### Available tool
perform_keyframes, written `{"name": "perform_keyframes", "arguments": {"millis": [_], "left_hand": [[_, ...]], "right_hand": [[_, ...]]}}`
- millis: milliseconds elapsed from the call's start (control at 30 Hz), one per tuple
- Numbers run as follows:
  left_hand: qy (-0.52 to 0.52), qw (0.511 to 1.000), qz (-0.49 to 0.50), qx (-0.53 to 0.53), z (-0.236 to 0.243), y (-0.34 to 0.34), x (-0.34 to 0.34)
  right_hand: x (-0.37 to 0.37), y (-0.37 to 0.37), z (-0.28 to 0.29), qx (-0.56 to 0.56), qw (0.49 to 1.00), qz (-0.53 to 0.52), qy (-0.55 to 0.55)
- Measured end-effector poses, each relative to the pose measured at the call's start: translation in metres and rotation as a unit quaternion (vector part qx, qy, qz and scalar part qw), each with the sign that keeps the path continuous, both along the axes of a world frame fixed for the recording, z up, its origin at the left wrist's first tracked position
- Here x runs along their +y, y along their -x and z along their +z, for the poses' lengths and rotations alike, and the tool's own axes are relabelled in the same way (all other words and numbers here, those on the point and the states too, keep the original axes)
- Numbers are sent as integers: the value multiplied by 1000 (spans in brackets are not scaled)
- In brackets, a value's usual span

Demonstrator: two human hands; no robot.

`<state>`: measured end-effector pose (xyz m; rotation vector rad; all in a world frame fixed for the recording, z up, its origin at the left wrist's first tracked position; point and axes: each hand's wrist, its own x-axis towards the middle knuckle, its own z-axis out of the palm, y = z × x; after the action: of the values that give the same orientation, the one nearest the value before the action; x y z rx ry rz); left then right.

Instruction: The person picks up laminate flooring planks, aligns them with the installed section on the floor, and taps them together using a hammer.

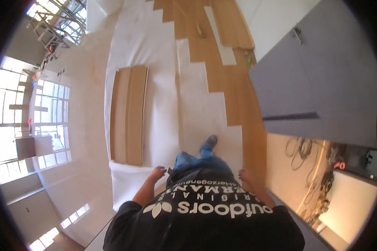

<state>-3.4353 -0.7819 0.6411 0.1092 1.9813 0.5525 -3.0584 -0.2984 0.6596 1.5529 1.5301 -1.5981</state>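
My left hand [158, 172] hangs beside my left hip, its fingers loosely bent and apart, with nothing visible in it. On the other side, my right hand [246, 175] hangs by my right hip, slightly blurred, also with loose fingers and nothing seen in it. Ahead and to the left, a long flat cardboard box [135, 117] lies on white ribbed underlay [161, 96]. Wood-look floor planks [234, 106] run along the right with a stepped edge against the underlay. My shod foot [211, 141] is on the underlay, one leg forward.
A large grey door [322, 75] stands at the right, with coiled cables [301, 152] on the floor beyond it. Far ahead, a stack of planks [230, 25] lies along the wall. A stepladder [50, 31] stands at far left. Shiny bare floor [86, 104] extends along the left.
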Motion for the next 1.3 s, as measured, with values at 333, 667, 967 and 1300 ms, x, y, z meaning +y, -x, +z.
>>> {"name": "perform_keyframes", "arguments": {"millis": [333, 667, 967, 1300], "left_hand": [[103, 956, 273, -42, -12, 87, 81], [63, 878, -466, 85, -97, 443, 326], [-171, 926, 42, 335, 41, 867, 705], [-94, 980, 99, 148, -12, 869, 844]], "right_hand": [[228, 275, 20, 104, 972, 147, -155], [350, 443, 73, 109, 976, 146, -116], [444, 553, 25, 23, 998, -30, -59], [784, 757, -131, -19, 787, 595, -164]]}}
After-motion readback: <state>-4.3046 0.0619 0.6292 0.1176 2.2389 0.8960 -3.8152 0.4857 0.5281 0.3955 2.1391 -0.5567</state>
